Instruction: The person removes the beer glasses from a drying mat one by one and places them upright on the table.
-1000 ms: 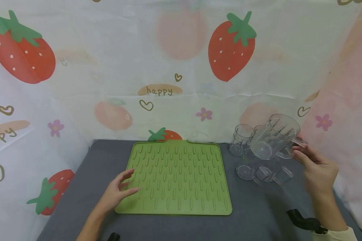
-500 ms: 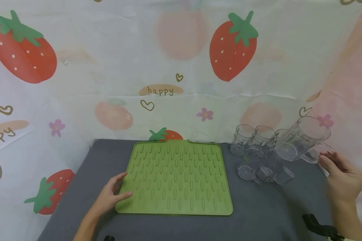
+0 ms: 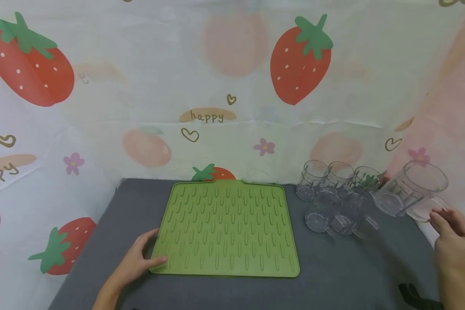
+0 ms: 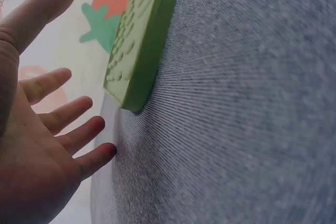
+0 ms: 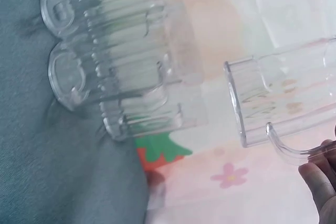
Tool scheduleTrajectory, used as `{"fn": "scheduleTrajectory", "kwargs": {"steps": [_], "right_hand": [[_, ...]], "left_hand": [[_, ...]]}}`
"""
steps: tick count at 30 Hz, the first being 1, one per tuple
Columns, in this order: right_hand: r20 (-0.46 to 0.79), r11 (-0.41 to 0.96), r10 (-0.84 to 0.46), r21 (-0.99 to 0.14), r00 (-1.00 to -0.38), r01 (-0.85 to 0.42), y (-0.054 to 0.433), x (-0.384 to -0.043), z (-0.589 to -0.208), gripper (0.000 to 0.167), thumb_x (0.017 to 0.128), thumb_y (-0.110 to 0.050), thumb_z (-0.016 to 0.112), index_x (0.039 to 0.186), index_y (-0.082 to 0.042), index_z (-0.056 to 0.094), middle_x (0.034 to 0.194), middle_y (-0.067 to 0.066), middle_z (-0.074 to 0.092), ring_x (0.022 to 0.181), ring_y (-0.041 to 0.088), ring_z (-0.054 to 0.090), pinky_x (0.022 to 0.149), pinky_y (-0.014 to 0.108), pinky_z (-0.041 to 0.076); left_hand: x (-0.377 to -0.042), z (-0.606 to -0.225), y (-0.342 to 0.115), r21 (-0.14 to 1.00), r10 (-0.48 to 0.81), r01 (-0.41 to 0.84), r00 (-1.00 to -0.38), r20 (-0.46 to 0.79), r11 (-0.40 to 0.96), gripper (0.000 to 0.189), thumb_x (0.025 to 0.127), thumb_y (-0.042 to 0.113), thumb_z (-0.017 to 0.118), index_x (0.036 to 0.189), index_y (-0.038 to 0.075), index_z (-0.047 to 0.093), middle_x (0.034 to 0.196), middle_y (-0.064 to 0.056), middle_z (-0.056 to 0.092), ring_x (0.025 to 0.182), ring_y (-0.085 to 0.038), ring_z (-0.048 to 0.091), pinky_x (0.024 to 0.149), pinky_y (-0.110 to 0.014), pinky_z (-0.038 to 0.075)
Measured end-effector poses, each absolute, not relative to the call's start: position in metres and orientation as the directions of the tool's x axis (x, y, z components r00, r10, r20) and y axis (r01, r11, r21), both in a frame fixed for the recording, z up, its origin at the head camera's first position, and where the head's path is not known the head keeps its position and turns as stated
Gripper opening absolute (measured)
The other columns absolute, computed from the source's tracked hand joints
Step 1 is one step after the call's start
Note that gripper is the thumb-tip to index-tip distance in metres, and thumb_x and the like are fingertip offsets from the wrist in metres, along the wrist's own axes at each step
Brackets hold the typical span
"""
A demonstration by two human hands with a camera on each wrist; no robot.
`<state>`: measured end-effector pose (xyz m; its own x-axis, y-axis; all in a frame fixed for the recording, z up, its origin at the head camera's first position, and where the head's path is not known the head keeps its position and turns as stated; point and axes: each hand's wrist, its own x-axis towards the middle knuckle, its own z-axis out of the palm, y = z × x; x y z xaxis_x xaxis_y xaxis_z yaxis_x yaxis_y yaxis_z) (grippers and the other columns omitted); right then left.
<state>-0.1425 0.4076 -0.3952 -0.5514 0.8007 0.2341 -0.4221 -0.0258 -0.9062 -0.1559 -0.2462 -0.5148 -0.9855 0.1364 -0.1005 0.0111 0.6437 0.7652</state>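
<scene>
A clear mug (image 3: 408, 191) hangs tilted above the table's right side, its mouth toward the upper right. My right hand (image 3: 457, 247) grips it by the handle (image 5: 283, 149). At the left edge of a green ridged mat (image 3: 224, 234) is my left hand (image 3: 131, 262), its fingers spread and nothing in them. In the left wrist view, that hand (image 4: 47, 145) has its palm showing and the mat's corner (image 4: 139, 72) lies beyond the fingertips. Several more clear mugs (image 3: 311, 181) stand in close rows to the right of the mat; their outlines overlap.
A dark grey cloth (image 3: 345, 271) covers the table. Behind and beside it hangs a pale curtain (image 3: 232, 86) printed with strawberries, hearts and flowers. The standing mugs (image 5: 68, 72) sit close together between the mat and the held mug.
My right hand has carried the mug rightward and slightly down, away from above the other mugs. My left hand has shifted a little left and down, toward the mat's lower-left corner.
</scene>
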Motion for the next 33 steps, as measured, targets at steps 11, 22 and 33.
{"fn": "scheduleTrajectory", "kwargs": {"steps": [11, 22, 33], "right_hand": [[0.219, -0.068, 0.821, -0.880, -0.528, -0.470, 0.417, -0.140, -0.422, 0.026, 0.081, 0.020, 0.063, 0.083, -0.004, 0.073, 0.075, -0.005, 0.072, 0.071, 0.003, 0.069, 0.066, 0.008, 0.053], [0.194, -0.028, 0.814, -0.928, -0.547, -0.370, 0.418, -0.134, -0.463, 0.027, 0.080, 0.014, 0.068, 0.084, -0.012, 0.075, 0.074, -0.011, 0.071, 0.070, -0.003, 0.068, 0.068, 0.006, 0.052], [0.101, -0.225, 0.813, -0.854, -0.574, -0.470, 0.411, -0.135, -0.487, 0.026, 0.074, 0.024, 0.068, 0.079, -0.001, 0.075, 0.066, 0.000, 0.072, 0.060, 0.006, 0.070, 0.060, 0.013, 0.055]], "left_hand": [[-0.154, -0.521, -0.249, 0.695, 0.135, -0.003, -0.980, -0.143, 0.719, 0.097, 0.075, 0.037, 0.082, 0.148, -0.003, 0.033, 0.147, -0.032, 0.038, 0.137, -0.051, 0.034, 0.106, -0.064, 0.034], [-0.151, -0.526, -0.250, 0.623, 0.193, 0.057, -0.969, -0.153, 0.780, 0.101, 0.070, 0.040, 0.086, 0.143, -0.011, 0.038, 0.144, -0.033, 0.041, 0.135, -0.053, 0.033, 0.107, -0.065, 0.032], [-0.155, -0.525, -0.251, 0.611, 0.191, 0.008, -0.953, -0.235, 0.792, 0.108, 0.067, 0.042, 0.087, 0.147, -0.008, 0.034, 0.147, -0.031, 0.037, 0.137, -0.053, 0.029, 0.103, -0.067, 0.034]]}}
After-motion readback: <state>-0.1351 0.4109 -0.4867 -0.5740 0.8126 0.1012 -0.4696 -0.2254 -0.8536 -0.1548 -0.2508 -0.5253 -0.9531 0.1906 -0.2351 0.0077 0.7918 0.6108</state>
